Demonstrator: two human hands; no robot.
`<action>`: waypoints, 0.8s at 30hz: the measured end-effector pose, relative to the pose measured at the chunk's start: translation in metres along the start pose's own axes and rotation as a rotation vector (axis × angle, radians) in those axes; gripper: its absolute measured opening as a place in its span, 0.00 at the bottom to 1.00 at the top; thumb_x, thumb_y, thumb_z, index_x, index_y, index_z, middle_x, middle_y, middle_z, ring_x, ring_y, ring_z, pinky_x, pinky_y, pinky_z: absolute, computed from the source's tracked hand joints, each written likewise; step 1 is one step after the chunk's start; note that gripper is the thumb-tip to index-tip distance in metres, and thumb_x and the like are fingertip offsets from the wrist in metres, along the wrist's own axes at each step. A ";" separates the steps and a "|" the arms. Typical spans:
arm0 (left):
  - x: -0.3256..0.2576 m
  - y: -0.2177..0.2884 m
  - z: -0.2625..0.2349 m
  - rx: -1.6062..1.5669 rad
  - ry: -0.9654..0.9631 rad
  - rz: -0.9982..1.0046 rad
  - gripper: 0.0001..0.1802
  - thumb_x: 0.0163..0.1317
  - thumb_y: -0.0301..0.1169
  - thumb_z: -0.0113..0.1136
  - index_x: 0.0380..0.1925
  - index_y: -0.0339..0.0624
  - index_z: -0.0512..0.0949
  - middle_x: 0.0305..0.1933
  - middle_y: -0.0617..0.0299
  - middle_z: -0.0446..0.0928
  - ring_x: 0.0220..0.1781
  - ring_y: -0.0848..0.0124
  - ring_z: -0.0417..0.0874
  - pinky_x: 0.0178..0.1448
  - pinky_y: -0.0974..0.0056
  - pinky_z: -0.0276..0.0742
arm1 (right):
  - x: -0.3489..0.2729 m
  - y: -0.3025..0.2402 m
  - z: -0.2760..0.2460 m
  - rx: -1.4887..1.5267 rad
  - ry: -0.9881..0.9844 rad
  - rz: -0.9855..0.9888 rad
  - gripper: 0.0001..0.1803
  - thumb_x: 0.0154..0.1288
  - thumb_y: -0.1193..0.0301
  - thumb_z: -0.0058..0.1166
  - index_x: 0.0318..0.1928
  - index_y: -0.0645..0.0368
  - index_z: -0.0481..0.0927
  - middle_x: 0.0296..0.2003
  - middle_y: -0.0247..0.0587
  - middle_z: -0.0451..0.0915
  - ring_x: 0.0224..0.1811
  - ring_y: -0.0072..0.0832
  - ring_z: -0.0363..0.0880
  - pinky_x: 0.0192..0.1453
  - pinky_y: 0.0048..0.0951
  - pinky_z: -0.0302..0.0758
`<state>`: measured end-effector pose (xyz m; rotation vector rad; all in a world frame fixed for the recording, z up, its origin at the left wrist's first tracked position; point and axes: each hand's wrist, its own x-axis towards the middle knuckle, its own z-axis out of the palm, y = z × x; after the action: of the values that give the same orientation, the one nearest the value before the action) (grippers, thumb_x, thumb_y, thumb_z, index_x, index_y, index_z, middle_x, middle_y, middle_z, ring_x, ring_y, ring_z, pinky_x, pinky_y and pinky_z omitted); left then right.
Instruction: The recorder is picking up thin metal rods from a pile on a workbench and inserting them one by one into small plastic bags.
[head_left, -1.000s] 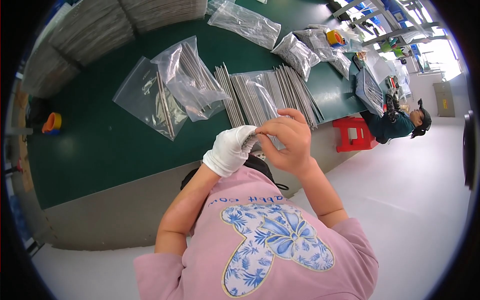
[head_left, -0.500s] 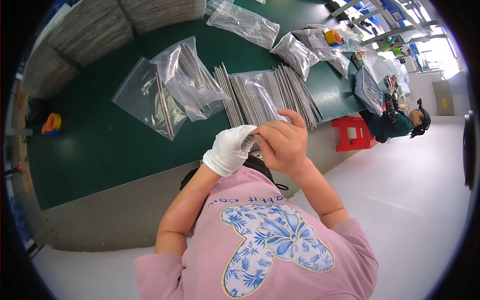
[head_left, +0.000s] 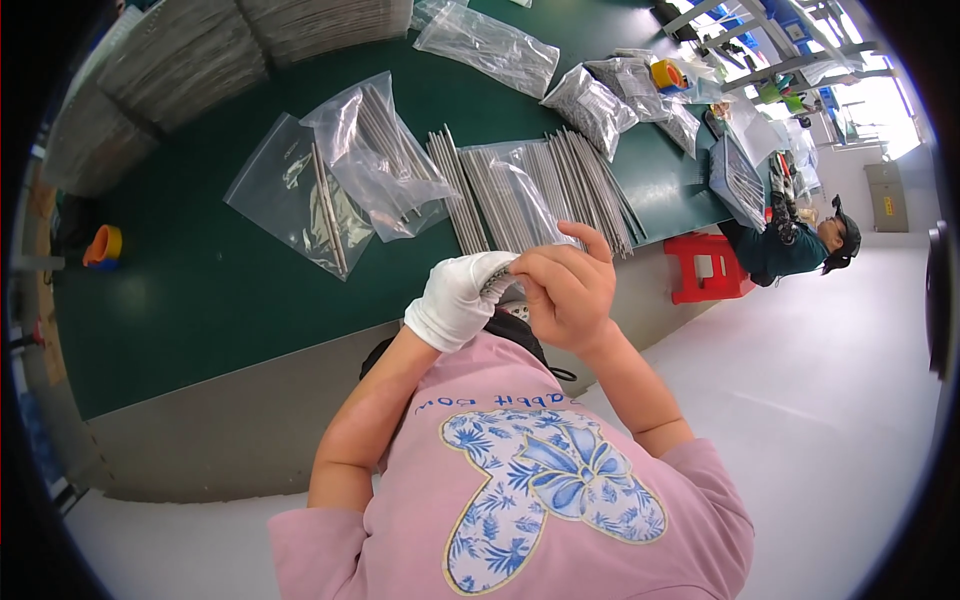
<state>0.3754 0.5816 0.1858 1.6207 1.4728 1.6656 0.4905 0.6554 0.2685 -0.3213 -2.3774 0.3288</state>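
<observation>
Seems mid picking step: cupping small metal bits in white-gloved L hand, fingers curled round. Touching glove edge w/ bare R hand, fingertips right by bits; can't tell if pinching one. Next prob. calls for steady L cup, fine R pinch. Can see blue lettering on pink shirt, below fingers; can't read dark mark on clear bag, up-left of them.

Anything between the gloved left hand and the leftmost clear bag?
In the head view, only bare green tabletop shows between the gloved left hand and the leftmost clear bag.
</observation>
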 end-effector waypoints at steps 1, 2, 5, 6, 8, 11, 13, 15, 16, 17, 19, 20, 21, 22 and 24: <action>0.000 0.000 0.000 -0.001 -0.002 0.000 0.10 0.51 0.26 0.60 0.35 0.43 0.75 0.29 0.55 0.78 0.29 0.57 0.79 0.30 0.63 0.75 | -0.001 -0.001 0.000 0.005 0.014 -0.015 0.05 0.46 0.80 0.53 0.26 0.58 0.76 0.23 0.32 0.78 0.25 0.25 0.76 0.52 0.35 0.66; 0.000 0.000 0.000 0.001 0.009 0.001 0.10 0.51 0.26 0.60 0.36 0.43 0.75 0.29 0.55 0.78 0.29 0.57 0.79 0.31 0.63 0.75 | -0.003 0.000 0.002 0.004 0.014 -0.013 0.05 0.46 0.80 0.53 0.26 0.58 0.76 0.23 0.32 0.78 0.25 0.25 0.76 0.52 0.35 0.66; -0.001 0.000 -0.001 0.010 0.017 -0.011 0.10 0.52 0.26 0.59 0.36 0.43 0.75 0.30 0.55 0.78 0.29 0.57 0.79 0.31 0.63 0.75 | -0.004 0.004 0.004 0.117 0.003 0.073 0.06 0.47 0.81 0.52 0.27 0.57 0.76 0.24 0.32 0.79 0.25 0.25 0.76 0.54 0.35 0.65; -0.001 -0.001 -0.001 0.017 0.014 -0.025 0.09 0.52 0.27 0.59 0.36 0.43 0.75 0.30 0.55 0.78 0.29 0.57 0.79 0.31 0.63 0.75 | -0.004 0.005 0.002 0.106 -0.046 0.066 0.06 0.47 0.81 0.52 0.28 0.57 0.75 0.25 0.32 0.79 0.25 0.25 0.76 0.55 0.36 0.64; -0.001 -0.001 0.000 0.029 0.013 -0.015 0.09 0.52 0.27 0.59 0.36 0.42 0.75 0.30 0.54 0.78 0.29 0.57 0.79 0.31 0.63 0.75 | -0.003 0.006 0.001 0.094 -0.093 0.057 0.07 0.47 0.82 0.52 0.28 0.57 0.75 0.25 0.32 0.79 0.26 0.25 0.77 0.56 0.36 0.63; 0.001 0.001 -0.001 0.044 0.014 -0.011 0.09 0.53 0.27 0.59 0.36 0.42 0.75 0.31 0.54 0.78 0.30 0.57 0.79 0.31 0.63 0.75 | -0.003 0.007 0.004 0.094 -0.087 0.077 0.06 0.46 0.80 0.54 0.26 0.55 0.75 0.23 0.32 0.78 0.25 0.27 0.76 0.56 0.35 0.62; 0.001 0.002 -0.001 0.048 0.019 -0.017 0.09 0.53 0.27 0.59 0.35 0.42 0.75 0.31 0.54 0.78 0.30 0.57 0.80 0.32 0.63 0.75 | -0.001 0.006 0.004 0.083 -0.100 0.060 0.06 0.46 0.80 0.54 0.26 0.55 0.74 0.24 0.32 0.78 0.25 0.27 0.77 0.58 0.35 0.60; -0.002 0.000 0.000 0.036 0.034 0.000 0.08 0.53 0.26 0.59 0.34 0.41 0.75 0.31 0.54 0.78 0.30 0.57 0.80 0.32 0.63 0.75 | 0.006 0.001 -0.002 0.077 -0.050 0.031 0.06 0.47 0.80 0.53 0.27 0.56 0.74 0.24 0.32 0.78 0.25 0.28 0.77 0.58 0.36 0.61; -0.003 -0.001 0.001 0.036 0.035 0.001 0.08 0.53 0.26 0.59 0.34 0.41 0.75 0.31 0.54 0.78 0.30 0.57 0.80 0.32 0.63 0.75 | 0.011 -0.002 -0.006 0.071 -0.003 0.007 0.06 0.47 0.80 0.53 0.28 0.56 0.74 0.24 0.32 0.78 0.25 0.28 0.76 0.57 0.36 0.62; -0.004 -0.002 0.001 0.031 0.034 0.008 0.08 0.53 0.26 0.59 0.34 0.41 0.75 0.31 0.54 0.78 0.30 0.57 0.80 0.32 0.63 0.75 | 0.014 -0.005 -0.011 0.071 -0.002 0.006 0.06 0.47 0.80 0.53 0.28 0.56 0.74 0.24 0.32 0.78 0.25 0.28 0.76 0.57 0.36 0.62; -0.004 -0.003 0.002 0.025 0.029 0.019 0.08 0.52 0.26 0.59 0.34 0.41 0.75 0.31 0.54 0.78 0.31 0.57 0.80 0.32 0.63 0.75 | 0.019 -0.009 -0.021 0.153 0.056 0.017 0.02 0.54 0.79 0.50 0.29 0.58 0.73 0.25 0.35 0.80 0.28 0.27 0.79 0.56 0.37 0.64; -0.003 -0.003 0.003 0.019 0.032 0.021 0.07 0.52 0.25 0.59 0.33 0.41 0.74 0.29 0.54 0.77 0.29 0.57 0.79 0.31 0.63 0.75 | 0.019 -0.008 -0.020 0.148 0.060 0.019 0.02 0.54 0.79 0.50 0.29 0.58 0.73 0.25 0.35 0.80 0.28 0.27 0.79 0.56 0.37 0.64; -0.002 -0.002 0.004 0.014 0.034 0.024 0.07 0.52 0.25 0.59 0.32 0.41 0.74 0.28 0.55 0.76 0.28 0.57 0.79 0.30 0.63 0.74 | 0.019 -0.006 -0.018 0.200 0.051 0.044 0.01 0.56 0.78 0.49 0.29 0.60 0.73 0.25 0.36 0.80 0.29 0.29 0.79 0.54 0.37 0.66; -0.002 -0.003 0.006 0.013 0.028 0.028 0.07 0.52 0.25 0.59 0.32 0.41 0.74 0.28 0.55 0.76 0.28 0.57 0.79 0.30 0.63 0.74 | 0.019 -0.006 -0.017 0.254 0.042 0.069 0.01 0.58 0.78 0.48 0.29 0.61 0.72 0.25 0.37 0.80 0.29 0.30 0.79 0.52 0.37 0.68; -0.002 -0.005 0.013 0.015 0.102 0.045 0.06 0.51 0.24 0.59 0.30 0.41 0.73 0.24 0.55 0.74 0.26 0.57 0.76 0.28 0.61 0.72 | 0.019 -0.006 -0.017 0.243 0.056 0.050 0.01 0.59 0.77 0.47 0.30 0.61 0.72 0.25 0.38 0.79 0.29 0.30 0.79 0.51 0.37 0.69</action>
<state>0.3856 0.5867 0.1777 1.6092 1.5116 1.7902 0.4878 0.6579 0.2944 -0.2722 -2.2475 0.6176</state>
